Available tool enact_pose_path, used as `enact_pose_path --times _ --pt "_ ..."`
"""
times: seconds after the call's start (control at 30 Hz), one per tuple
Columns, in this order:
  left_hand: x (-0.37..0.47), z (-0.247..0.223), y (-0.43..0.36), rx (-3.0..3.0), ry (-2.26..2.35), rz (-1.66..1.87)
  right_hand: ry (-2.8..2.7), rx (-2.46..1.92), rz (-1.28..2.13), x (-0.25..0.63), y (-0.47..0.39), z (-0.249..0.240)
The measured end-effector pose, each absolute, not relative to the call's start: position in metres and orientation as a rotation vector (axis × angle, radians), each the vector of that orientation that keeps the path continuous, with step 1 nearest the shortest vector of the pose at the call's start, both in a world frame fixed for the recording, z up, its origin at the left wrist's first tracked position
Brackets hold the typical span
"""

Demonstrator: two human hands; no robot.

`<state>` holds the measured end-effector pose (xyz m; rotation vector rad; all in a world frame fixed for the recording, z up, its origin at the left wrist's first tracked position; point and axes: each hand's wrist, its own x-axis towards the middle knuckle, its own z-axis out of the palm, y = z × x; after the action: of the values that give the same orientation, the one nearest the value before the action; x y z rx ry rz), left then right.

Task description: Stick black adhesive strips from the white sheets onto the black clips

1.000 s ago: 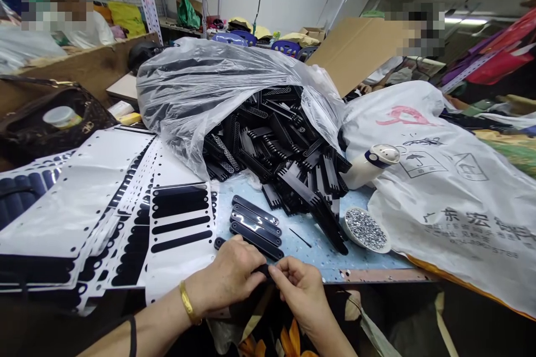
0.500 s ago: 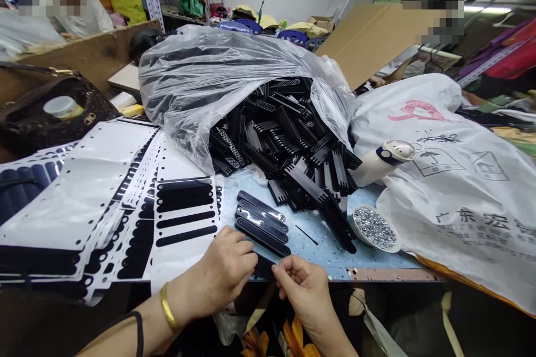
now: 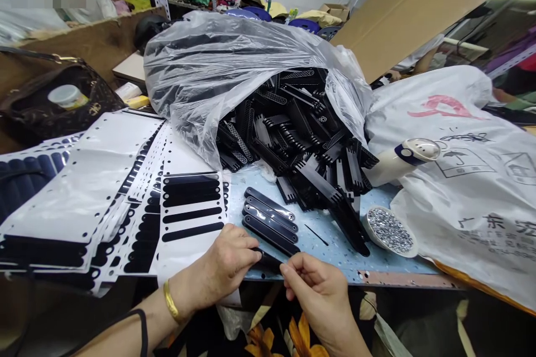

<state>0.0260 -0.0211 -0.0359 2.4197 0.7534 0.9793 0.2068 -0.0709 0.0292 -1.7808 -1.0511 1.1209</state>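
A dark strip-shaped piece [image 3: 270,261] spans the gap between my two hands at the table's front edge. My left hand [image 3: 228,262], below a gold bangle, is closed on its left end. The thumb and fingers of my right hand [image 3: 314,284] pinch its right end. Just beyond lie several glossy black strips [image 3: 270,220] side by side. To their left are white sheets [image 3: 190,201] with black adhesive-looking strips. Behind, black slotted parts [image 3: 293,128] spill from a clear plastic bag [image 3: 201,61].
On the right stand a bowl of small metal pieces [image 3: 389,230], a white bottle [image 3: 397,160] and a large white sack [image 3: 456,178]. A thin black rod [image 3: 316,235] lies mid-table. A brown bag [image 3: 62,106] sits at left, with a cardboard sheet [image 3: 402,22] behind.
The view has shifted, so the table items appear slightly further right. More of the dark piece's upper surface shows between my hands, which still hold both ends.
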Motion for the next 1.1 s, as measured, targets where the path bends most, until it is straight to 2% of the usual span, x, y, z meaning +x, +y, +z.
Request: enact_pose_path --times 0.53,1.1 --pt "0.030 -0.029 -0.020 2.367 0.706 1.179 -0.985 -1.811 1.065 0.220 -0.076 -0.003" --pt "0.030 -0.029 -0.020 2.335 0.690 1.222 -1.311 -1.882 0.894 0.224 -0.074 -0.005"
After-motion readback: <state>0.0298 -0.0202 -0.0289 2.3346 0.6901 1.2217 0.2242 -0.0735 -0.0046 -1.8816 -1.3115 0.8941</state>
